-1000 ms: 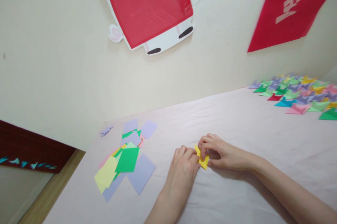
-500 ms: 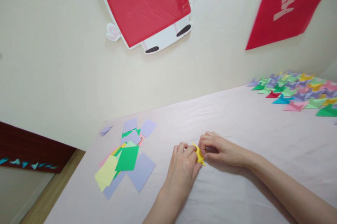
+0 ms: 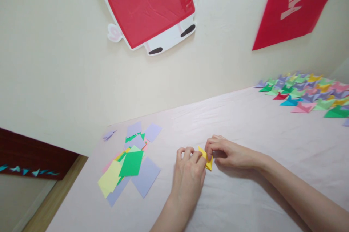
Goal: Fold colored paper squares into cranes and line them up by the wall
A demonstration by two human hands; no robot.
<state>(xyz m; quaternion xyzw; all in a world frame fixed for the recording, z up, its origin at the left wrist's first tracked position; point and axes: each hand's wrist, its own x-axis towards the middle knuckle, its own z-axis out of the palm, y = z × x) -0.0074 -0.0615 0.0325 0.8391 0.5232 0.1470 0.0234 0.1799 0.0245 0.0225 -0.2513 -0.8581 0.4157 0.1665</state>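
Note:
Between my two hands a small folded piece of yellow paper point(image 3: 209, 165) lies on the pale cloth surface point(image 3: 240, 203). My left hand point(image 3: 189, 166) is closed on its left side, fingers curled and the thumb tucked underneath out of sight. From the right, my right hand point(image 3: 225, 152) pinches the upper right part of the paper with bent fingers. Part of the yellow paper is hidden under the fingers of both hands.
Loose paper squares point(image 3: 131, 163) in green, yellow and purple lie in a spread pile on the left. Many folded paper shapes point(image 3: 304, 107) stand in rows at the far right. A wall point(image 3: 163, 83) with red decorations point(image 3: 152, 7) rises behind.
The yellow paper now shows flatter and more pointed between my hands. My fingers have shifted slightly on it, and the whole view has drifted a little.

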